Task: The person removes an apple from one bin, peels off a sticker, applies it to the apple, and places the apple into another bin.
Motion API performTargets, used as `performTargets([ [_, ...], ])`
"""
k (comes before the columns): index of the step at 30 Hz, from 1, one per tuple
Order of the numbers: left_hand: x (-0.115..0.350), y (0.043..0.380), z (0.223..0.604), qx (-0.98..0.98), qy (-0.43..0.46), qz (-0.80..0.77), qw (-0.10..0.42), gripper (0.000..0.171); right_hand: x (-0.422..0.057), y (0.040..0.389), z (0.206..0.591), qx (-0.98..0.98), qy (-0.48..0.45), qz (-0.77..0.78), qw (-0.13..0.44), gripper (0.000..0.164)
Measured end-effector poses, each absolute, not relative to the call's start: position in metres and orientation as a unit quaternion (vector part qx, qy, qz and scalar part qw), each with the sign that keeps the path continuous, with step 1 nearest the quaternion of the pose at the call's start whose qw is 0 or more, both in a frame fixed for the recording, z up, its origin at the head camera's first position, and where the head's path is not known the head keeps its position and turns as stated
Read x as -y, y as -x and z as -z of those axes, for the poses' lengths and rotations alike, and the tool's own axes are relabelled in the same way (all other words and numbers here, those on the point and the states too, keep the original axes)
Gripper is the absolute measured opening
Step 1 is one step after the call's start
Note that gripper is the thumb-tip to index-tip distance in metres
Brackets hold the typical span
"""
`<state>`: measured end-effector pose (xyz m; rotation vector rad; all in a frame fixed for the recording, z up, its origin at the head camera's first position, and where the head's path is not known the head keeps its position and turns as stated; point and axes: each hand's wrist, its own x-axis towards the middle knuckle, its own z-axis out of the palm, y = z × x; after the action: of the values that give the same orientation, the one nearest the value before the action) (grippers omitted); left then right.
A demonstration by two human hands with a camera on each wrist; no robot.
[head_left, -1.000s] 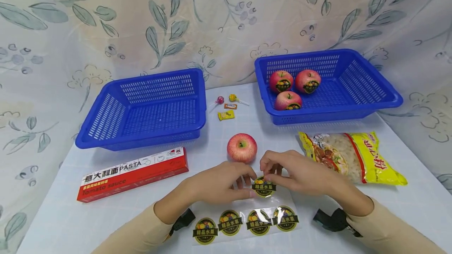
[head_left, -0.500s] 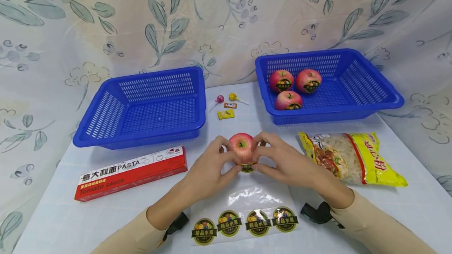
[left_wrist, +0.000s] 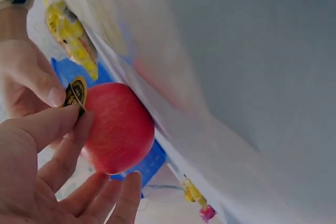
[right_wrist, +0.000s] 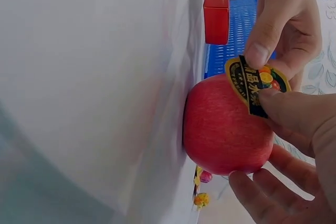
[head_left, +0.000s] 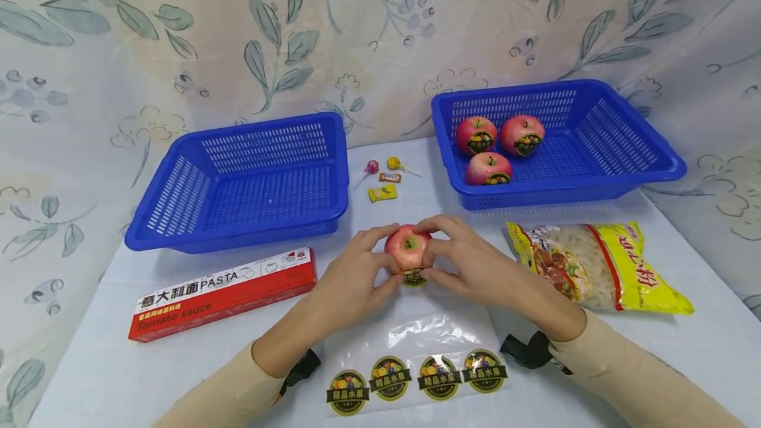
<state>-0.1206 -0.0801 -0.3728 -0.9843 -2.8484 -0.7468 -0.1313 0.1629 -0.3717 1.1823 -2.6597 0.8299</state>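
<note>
A red apple (head_left: 410, 253) stands on the table between my hands. A round black-and-gold fruit sticker (right_wrist: 244, 80) is at its near side, partly against the skin, its outer part standing off in the right wrist view. My left hand (head_left: 351, 277) pinches one edge of the sticker between thumb and finger, its other fingers spread beside the apple. From the other side my right hand (head_left: 472, 266) pinches the opposite edge, with its remaining fingers around the apple. Below lies the clear sticker sheet (head_left: 416, 329), bearing a row of several stickers (head_left: 390, 378).
A blue basket (head_left: 238, 233) stands at the back left. Three stickered apples (head_left: 522, 135) sit in another blue basket (head_left: 571, 193) at the right. Wrapped candies and lollipops (head_left: 382, 192) lie between them. A red pasta box (head_left: 222, 292) is at left, a yellow noodle bag (head_left: 594, 266) at right.
Both hands have moved from the sticker sheet up to the apple, bringing a sticker off the sheet to its near side. In the last half second the hands shifted only slightly.
</note>
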Motion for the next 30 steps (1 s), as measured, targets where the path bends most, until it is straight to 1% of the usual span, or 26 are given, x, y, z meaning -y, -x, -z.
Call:
performTargets([
  [10,0.077,0.133,0.371,0.918,0.324,0.228,0.011,0.017,-0.164,0.136,0.375,0.874,-0.388,-0.285,0.072,0.014],
  [17,0.081,0.141,0.373,0.908,0.339,0.246,0.012,0.017,-0.164,0.141,0.375,0.873,-0.371,-0.311,0.059,0.028],
  [20,0.082,0.144,0.375,0.901,0.345,0.262,0.011,0.017,-0.165,0.144,0.376,0.868,-0.378,-0.317,0.056,0.030],
  [25,0.082,0.143,0.375,0.901,0.343,0.266,0.000,0.027,-0.165,0.148,0.382,0.861,-0.387,-0.329,0.041,0.035],
  [28,0.080,0.142,0.374,0.905,0.343,0.253,0.004,0.034,-0.165,0.149,0.384,0.862,-0.388,-0.326,0.030,0.040],
  [30,0.079,0.142,0.374,0.907,0.343,0.244,0.006,0.035,-0.165,0.151,0.385,0.863,-0.390,-0.320,0.029,0.041],
])
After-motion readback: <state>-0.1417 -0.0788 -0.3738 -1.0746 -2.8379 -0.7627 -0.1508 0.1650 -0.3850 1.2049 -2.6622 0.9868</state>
